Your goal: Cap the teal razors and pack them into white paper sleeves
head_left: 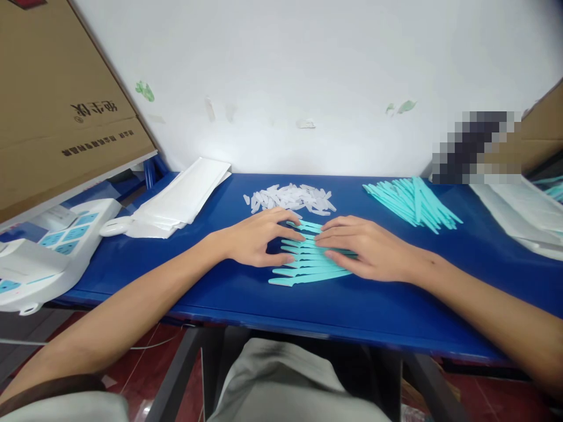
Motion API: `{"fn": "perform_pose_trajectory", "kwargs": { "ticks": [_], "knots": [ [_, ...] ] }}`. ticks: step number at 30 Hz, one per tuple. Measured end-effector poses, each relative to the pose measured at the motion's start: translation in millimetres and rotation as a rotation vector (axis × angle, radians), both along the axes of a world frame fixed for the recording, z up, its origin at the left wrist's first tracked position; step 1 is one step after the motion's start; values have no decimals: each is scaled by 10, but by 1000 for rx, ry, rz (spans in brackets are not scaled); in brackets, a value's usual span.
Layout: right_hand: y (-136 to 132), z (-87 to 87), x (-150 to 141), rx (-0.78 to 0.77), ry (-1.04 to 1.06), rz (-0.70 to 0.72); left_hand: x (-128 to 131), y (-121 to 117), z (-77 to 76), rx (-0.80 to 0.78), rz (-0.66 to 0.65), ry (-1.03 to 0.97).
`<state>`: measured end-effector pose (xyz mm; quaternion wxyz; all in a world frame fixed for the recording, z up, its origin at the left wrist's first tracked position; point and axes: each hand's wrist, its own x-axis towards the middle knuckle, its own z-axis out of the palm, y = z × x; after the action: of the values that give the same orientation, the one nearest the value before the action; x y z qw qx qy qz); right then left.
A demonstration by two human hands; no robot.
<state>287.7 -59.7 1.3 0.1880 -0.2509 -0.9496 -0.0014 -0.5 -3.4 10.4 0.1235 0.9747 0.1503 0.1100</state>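
Note:
Several teal eyebrow razors lie side by side in a row on the blue table, their blade ends toward the left. My left hand rests at those blade ends, fingers spread and touching the row. From the other side, my right hand lies over the handles with its fingers stretched out, covering part of the row. Behind both hands is a heap of small translucent white blade caps. A loose pile of more teal razors lies at the back right.
White flat packets lie back left, beside a white power strip with blue sockets. A big cardboard box leans at far left. More clear packets lie at the right. A white wall closes off the table's back.

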Motion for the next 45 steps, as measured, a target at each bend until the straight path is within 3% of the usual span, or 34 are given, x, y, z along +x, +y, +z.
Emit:
{"fn": "perform_pose_trajectory", "kwargs": {
  "ticks": [17,29,45],
  "knots": [
    [14,-46,8,49,-73,-53,-31,58,12,120,96,-33],
    [-14,-14,-3,13,-65,-61,-11,43,-77,29,104,100],
    [2,-13,-6,-15,-62,-106,12,43,-58,36,97,72]
  ]
}}
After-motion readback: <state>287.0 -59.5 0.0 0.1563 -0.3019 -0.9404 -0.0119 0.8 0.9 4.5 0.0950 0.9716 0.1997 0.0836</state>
